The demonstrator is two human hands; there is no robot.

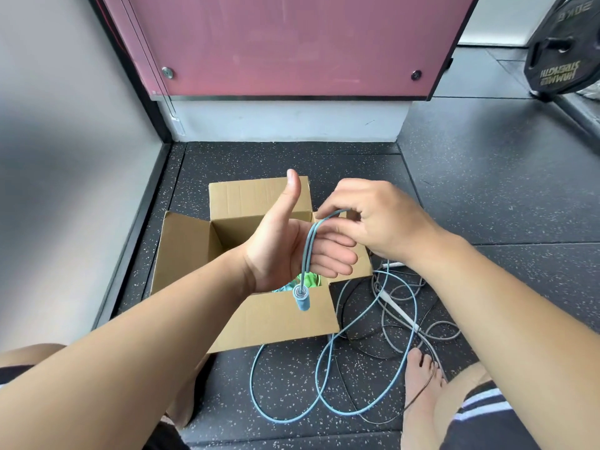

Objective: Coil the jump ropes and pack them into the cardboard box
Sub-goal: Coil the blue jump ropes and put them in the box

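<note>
As right hand [383, 222] pinches rope [306, 251], box [185, 248] gapes

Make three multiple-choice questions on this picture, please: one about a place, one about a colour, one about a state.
1. Where does the loose part of the blue rope lie?
A. on the floor beside the cardboard box
B. inside the box
C. on a shelf

2. What colour is the rope looped over the left hand?
A. red
B. yellow
C. blue

3. In what state is the box?
A. taped shut
B. open, with its flaps spread
C. lying on its side

Answers:
1 A: its loops lie on the dark floor by the box's right side.
2 C: blue strands cross the open palm, and the right hand pinches them at the top.
3 B: the flaps stand outward and the inside shows.
</note>
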